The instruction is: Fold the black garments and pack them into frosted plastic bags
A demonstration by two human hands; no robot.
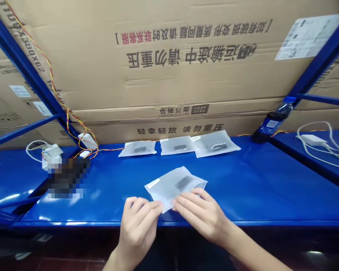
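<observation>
- Head view, step in hand: both hands are working together on one pale bag (169, 188), seemingly handling its near edge and corner.
- Bag's place: it is sitting over the front part of the blue bench (260, 188), near the middle; whether it is resting on the surface or hovering just above, cannot tell. A white strip is showing at its left side, and a grey printed patch toward its right.
- Next move, as a judgement: it is calling for a firm hold on the near corner, with light finger pressure so the thin sheet isn't creasing.
- Left hand (141, 222): it is pinching the near corner between thumb and fingertips, other fingers curling back, wrist coming up from the lower edge.
- Right hand (203, 214): it is grasping the near right side, fingers lying across the bag and pointing left, forearm slanting in from the lower right. Thumb not clear.
- Fingertips of the two hands are standing close together, apart by a small gap.
- Beyond: a left bag (137, 147), a middle bag (176, 146) and a right bag (217, 145) are lying in a row along the back, dark items showing inside.
- Right rear: a bottle (271, 124) is standing near the frame post.
</observation>
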